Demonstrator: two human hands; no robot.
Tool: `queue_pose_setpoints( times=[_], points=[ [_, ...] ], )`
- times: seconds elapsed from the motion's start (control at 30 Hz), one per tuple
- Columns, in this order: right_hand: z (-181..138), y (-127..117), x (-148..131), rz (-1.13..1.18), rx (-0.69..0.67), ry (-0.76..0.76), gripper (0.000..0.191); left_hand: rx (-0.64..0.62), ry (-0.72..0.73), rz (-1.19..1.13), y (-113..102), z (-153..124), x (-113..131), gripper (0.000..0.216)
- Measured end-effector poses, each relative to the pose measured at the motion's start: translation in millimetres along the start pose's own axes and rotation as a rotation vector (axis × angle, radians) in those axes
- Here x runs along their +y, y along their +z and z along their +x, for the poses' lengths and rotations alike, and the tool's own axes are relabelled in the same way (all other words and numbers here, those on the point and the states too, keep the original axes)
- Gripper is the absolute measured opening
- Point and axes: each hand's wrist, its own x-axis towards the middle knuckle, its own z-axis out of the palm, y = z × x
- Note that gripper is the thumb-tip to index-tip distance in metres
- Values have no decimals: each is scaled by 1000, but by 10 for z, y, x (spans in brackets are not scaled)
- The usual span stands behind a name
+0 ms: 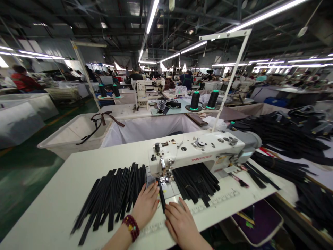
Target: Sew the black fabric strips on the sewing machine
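A white sewing machine [200, 151] stands on a white table [59, 194]. One black strip [161, 196] runs from under its presser foot toward me. My left hand [145, 205], with a red bead bracelet at the wrist, lies flat on the table against the strip's left side. My right hand [179, 217] rests palm down on the strip's right side, fingers touching it. A fanned pile of black strips [111, 198] lies left of my left hand. Another heap of black strips [196, 182] sits under the machine arm to the right.
White fabric-lined bins [78, 133] stand behind the table. Black thread cones [195, 100] sit on the station ahead, with another sewing machine [145, 92] beyond. Large piles of black strips [286, 139] cover the table at right. Other workers sit far off in the hall.
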Motion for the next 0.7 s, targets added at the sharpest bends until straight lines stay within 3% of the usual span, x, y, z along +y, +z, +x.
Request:
queue_pose_setpoints(
  times=[0.7],
  points=[
    [614, 222, 361, -51, -135, 1, 19, 41, -15, 3, 144, 130, -191, 43]
  ],
)
